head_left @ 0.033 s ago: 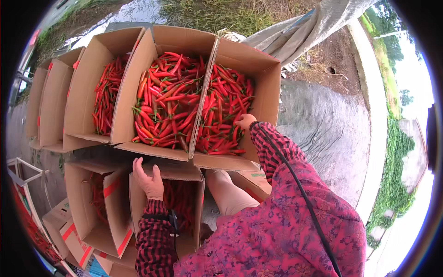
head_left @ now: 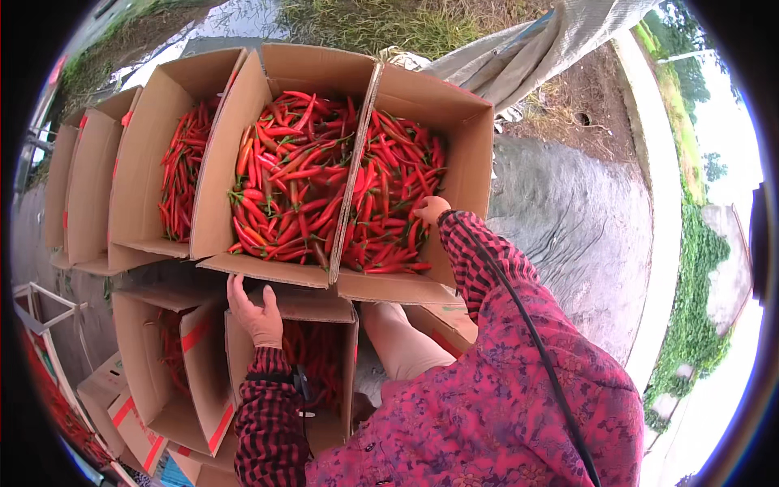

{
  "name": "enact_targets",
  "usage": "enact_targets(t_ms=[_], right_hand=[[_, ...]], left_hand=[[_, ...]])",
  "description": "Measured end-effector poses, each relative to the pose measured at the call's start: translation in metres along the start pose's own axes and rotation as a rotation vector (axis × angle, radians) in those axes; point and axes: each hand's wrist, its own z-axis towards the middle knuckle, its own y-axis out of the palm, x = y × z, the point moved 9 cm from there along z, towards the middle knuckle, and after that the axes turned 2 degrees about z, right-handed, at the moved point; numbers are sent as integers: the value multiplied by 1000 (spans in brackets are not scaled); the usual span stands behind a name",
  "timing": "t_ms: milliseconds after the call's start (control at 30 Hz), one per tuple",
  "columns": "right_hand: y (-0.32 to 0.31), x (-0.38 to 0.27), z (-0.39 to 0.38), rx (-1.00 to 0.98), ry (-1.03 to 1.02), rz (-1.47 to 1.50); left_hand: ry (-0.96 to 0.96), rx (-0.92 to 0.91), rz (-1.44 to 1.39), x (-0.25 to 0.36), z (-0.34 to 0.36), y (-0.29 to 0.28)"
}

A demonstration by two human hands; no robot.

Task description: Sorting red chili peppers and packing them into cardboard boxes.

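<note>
One grip unclear: right hand (head_left: 433, 209) at chilies (head_left: 388, 191); left hand (head_left: 258, 315) spread, lower chilies (head_left: 321, 357) shadowed.

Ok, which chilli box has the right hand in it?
The rightmost box in the upper row; only there is the right hand at the red chillies.

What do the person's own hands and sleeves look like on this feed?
Both the left hand and right hand are bare, without gloves. The lower sleeves are checked in pinkish red and black, below a pink-red floral garment. A black cable runs along the right arm; a small dark device sits at the left wrist.
</note>
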Motion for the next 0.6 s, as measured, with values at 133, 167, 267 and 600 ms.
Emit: enact_targets(t_ms=[133,167,267,600], right_hand=[[-41,25,73,290,-20,39],[-51,29,90,326,-3,111],[-76,14,130,398,-13,139],[-7,11,135,87,218,92]], left_hand=[[6,-82,371,5,42,54],[6,-100,383,2,48,65],[-62,16,115,-11,61,73],[-17,-71,422,-6,40,89]])
